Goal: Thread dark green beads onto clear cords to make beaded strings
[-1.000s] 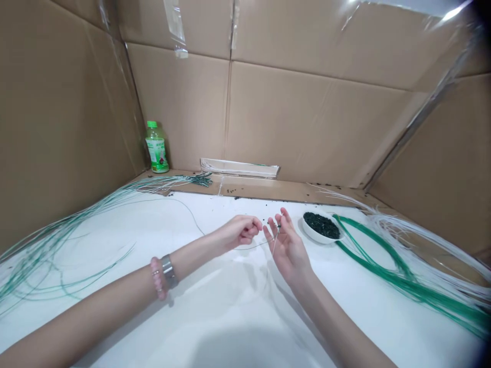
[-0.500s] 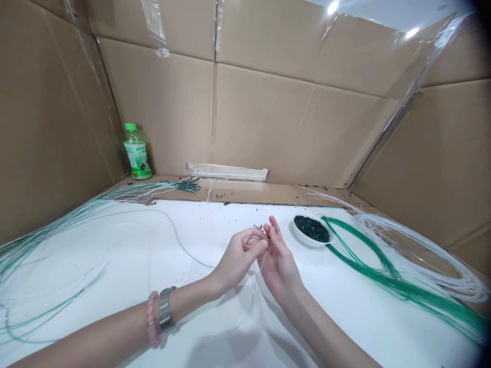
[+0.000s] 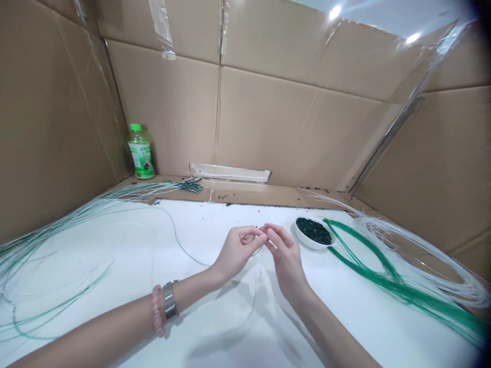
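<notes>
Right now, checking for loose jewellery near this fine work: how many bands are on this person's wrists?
2. A pink beaded bracelet and a metal wristband, side by side on the left forearm. The right wrist shows none.

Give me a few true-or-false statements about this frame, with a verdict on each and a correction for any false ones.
1. The fingertips of the left hand and right hand meet around a thin strand. True.
2. The white bowl is full of white beads. False: it holds dark green granules.
3. A pink beaded bracelet sits beside a metal watch on the left wrist. True.
4. The green-capped plastic bottle lies on its side. False: it stands upright in the corner against the cardboard wall.
</notes>
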Demonstrator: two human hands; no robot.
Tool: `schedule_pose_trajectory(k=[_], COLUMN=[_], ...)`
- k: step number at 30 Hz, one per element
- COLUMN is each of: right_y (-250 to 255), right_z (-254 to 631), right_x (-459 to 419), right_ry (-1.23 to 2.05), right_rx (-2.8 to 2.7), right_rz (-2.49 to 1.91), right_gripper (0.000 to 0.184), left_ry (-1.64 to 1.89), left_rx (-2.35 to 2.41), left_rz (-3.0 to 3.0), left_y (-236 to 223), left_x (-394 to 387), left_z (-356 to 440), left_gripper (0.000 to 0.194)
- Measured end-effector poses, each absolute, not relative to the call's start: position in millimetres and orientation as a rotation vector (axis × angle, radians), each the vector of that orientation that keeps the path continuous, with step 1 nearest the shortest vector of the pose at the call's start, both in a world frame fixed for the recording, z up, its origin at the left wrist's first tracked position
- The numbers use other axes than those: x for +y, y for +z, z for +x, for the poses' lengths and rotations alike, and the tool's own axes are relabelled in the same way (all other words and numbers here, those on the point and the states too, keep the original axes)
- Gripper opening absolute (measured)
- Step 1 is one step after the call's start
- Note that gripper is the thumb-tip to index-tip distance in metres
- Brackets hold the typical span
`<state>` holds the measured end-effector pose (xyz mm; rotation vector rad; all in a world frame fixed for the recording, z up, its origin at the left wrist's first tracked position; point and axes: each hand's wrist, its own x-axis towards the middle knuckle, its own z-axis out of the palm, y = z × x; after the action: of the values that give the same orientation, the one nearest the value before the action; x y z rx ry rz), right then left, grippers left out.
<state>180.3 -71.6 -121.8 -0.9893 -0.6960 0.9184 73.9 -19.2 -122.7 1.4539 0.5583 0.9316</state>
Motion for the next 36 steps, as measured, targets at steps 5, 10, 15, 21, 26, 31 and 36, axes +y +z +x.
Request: schedule_pose_trajectory(k=[5,10,15,21,26,31,36], right_y=[-117.5,-115.7,-120.5,-119.3,-117.2,-115.6,-114.2], right_z=[193.1,192.8,192.5,194.9,195.2,193.4,192.3], right_x=[-71.5,-72.3,-72.7,-75.1,-75.0,-73.5,-73.9], right_ry=[0.886,0.654,0.432,0.374,0.432,0.607,0.659], right_rx=[-0.983,-1.026,-1.108,-1.117,-1.084,-1.029,-1.020], right_rz=[-1.084,-1.223,-1.325,-1.295,-1.300,-1.288,-1.261], right_gripper=[0.019,0.015,0.014,0.015,0.015,0.019,0.018], left_ry=[0.863,0.898,0.930,0.948,0.919,0.946,0.959], left_rx=[0.546,0.587,0.624,0.682,0.676,0.679,0.671], left_rz=[1.509,1.628,1.776,1.850,1.870,1.874,1.886], left_y=[-120.5,-120.9,-122.1,-120.8,-122.0,-122.6,-121.5], left_x=[-16.3,-16.1,-14.6,-13.7,-13.4,-12.6,-13.8], left_z=[71.0,68.6,67.1,66.5,65.4,64.9,65.4], left_gripper=[0.031,0.033,0.028,0.023,0.021,0.022,0.026])
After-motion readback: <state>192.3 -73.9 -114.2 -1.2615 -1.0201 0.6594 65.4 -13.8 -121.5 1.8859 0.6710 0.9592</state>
